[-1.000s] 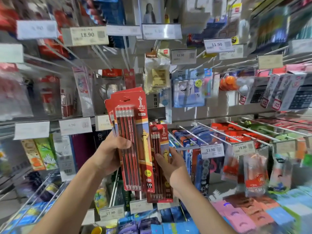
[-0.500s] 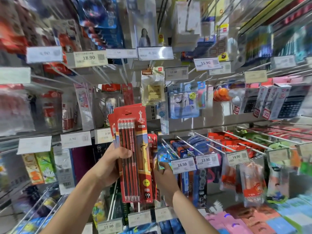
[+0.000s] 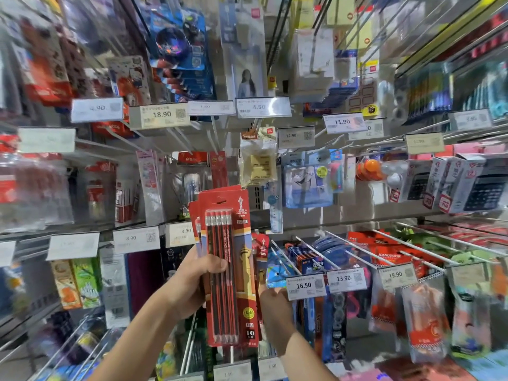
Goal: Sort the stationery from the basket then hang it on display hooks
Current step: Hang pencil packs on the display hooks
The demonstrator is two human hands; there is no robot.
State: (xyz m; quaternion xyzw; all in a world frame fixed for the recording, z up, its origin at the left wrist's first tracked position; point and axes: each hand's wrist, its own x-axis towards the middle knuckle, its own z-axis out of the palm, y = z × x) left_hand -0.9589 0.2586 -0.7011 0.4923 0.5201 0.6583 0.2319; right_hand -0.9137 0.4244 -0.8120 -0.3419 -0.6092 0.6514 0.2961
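My left hand (image 3: 192,281) grips a small stack of red carded pencil packs (image 3: 229,270) and holds them upright in front of the display. Each card shows several red-and-black pencils. Behind their right edge a second, narrower red pencil pack (image 3: 261,244) pokes out among the display hooks (image 3: 283,261). My right hand (image 3: 275,312) is at its lower part, with fingers curled toward it and partly hidden by the front packs. I cannot tell whether that pack hangs on a hook. No basket is in view.
Wire hooks with price tags fill the wall: 16.50 (image 3: 303,284), 13.90 (image 3: 343,279), 19.90 (image 3: 395,274). Blue packs (image 3: 302,257) hang just right of my right hand. Boxed calculators (image 3: 478,188) sit on the right, and sticky notes (image 3: 258,166) hang above the pencils.
My right hand has carried its narrow pencil pack back and up, behind the stack in my left hand, toward the hooks. The view has tilted upward and the left hand has stayed nearly still.
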